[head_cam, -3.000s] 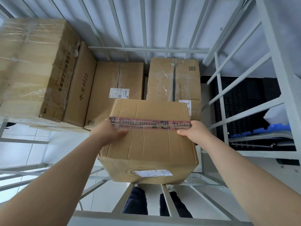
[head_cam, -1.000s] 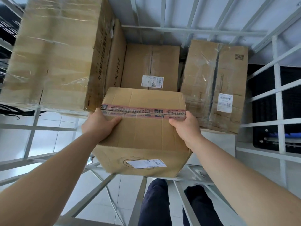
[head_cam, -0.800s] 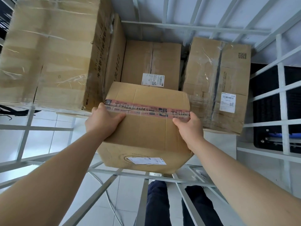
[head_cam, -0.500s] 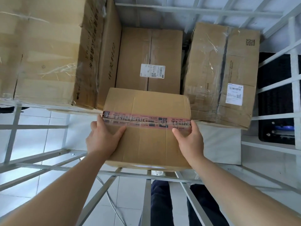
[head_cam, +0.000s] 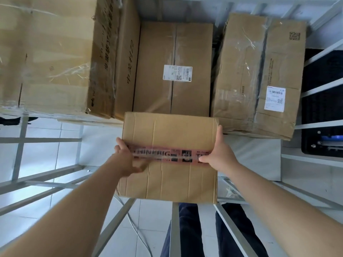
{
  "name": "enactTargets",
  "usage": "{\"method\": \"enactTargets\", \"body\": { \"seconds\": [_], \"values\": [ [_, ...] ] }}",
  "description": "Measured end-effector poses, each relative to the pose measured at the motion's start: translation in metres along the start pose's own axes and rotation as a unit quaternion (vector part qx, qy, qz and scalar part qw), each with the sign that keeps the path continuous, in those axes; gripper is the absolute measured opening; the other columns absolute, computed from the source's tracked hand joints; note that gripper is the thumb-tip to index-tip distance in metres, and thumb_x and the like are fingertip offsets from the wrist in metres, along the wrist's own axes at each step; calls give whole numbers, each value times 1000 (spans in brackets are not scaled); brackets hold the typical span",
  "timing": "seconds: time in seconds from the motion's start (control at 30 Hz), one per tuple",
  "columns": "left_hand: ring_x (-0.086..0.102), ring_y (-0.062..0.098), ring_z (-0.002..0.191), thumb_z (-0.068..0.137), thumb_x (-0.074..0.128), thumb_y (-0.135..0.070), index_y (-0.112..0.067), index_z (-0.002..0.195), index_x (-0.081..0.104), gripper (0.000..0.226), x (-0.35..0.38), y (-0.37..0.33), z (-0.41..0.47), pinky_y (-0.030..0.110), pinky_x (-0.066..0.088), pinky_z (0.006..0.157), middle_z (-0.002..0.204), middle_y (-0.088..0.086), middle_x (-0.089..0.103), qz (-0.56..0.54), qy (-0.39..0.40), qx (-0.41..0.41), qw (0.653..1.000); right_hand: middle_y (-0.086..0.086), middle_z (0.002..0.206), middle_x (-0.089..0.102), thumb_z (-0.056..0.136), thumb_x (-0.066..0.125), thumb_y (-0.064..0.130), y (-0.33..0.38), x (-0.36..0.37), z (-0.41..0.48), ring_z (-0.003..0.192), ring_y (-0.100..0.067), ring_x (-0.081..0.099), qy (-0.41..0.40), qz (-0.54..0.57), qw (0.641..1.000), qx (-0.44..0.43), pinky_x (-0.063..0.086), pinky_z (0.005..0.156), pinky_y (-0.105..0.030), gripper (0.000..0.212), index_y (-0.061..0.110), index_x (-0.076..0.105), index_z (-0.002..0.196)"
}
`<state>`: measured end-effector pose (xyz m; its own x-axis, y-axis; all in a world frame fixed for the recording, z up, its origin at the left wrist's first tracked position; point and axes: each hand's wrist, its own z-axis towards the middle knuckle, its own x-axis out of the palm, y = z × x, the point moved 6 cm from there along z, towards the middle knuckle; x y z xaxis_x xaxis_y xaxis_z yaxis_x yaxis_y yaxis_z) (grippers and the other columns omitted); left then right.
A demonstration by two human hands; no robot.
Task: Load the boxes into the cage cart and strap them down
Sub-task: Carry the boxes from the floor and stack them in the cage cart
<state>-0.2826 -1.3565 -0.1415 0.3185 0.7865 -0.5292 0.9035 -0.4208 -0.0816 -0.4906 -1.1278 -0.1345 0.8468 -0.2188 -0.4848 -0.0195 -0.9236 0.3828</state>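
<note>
White tile floor down below, thin white cable lying across it, black gridded crate over on the floor's right side, blue bit on it.

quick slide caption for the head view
Left hand and right hand grip a pink-taped carton at the front of the cage cart, other cartons loaded behind it.

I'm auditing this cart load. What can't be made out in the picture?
Head view:
- Shipping label on the middle box: print too small.
- Large wrapped box: cut off by left and top edges.
- Pink-taped box: underside, and whether it rests on the cart floor, hidden by the box itself.
</note>
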Motion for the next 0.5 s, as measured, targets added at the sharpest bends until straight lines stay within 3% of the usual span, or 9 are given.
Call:
{"method": "enactTargets", "body": {
  "seconds": [0.07, 0.13, 0.3, 0.5],
  "values": [
    [51, 35, 119, 71, 79, -48, -2, 144, -24, 134, 14, 7, 2, 43, 45, 100, 144, 19, 27, 73, -31, 14, 997, -9, 120, 55, 78, 77, 21, -2, 9, 5, 83, -20, 58, -22, -48, 998, -36, 49, 67, -30, 121, 39, -21, 145],
    [51, 34, 119, 71, 79, -47, 0, 144, -24, 135, 17, 4, 12, 42, 46, 99, 144, 19, 26, 68, -41, 20, 997, -9, 119, 53, 80, 74, 22, -7, 15, 16, 81, -19, 58, -19, -68, 997, -43, 46, 64, -28, 113, 42, -15, 147],
    [58, 37, 104, 70, 81, -45, -17, 143, -32, 138, 26, -10, 39, 43, 49, 93, 139, 17, 18, 112, -45, 57, 991, -11, 113, 50, 83, 71, 31, -21, 32, 40, 79, -19, 49, -22, -130, 990, -38, 42, 67, -29, 103, 40, -7, 149],
    [55, 33, 110, 76, 73, -50, -9, 145, -28, 129, 50, -6, 62, 39, 48, 94, 137, 23, 23, 198, -68, 33, 977, -15, 118, 50, 86, 68, 34, -30, 57, 61, 70, -16, 51, -24, -180, 982, -54, 44, 63, -26, 102, 36, -12, 149]
  ]
}}
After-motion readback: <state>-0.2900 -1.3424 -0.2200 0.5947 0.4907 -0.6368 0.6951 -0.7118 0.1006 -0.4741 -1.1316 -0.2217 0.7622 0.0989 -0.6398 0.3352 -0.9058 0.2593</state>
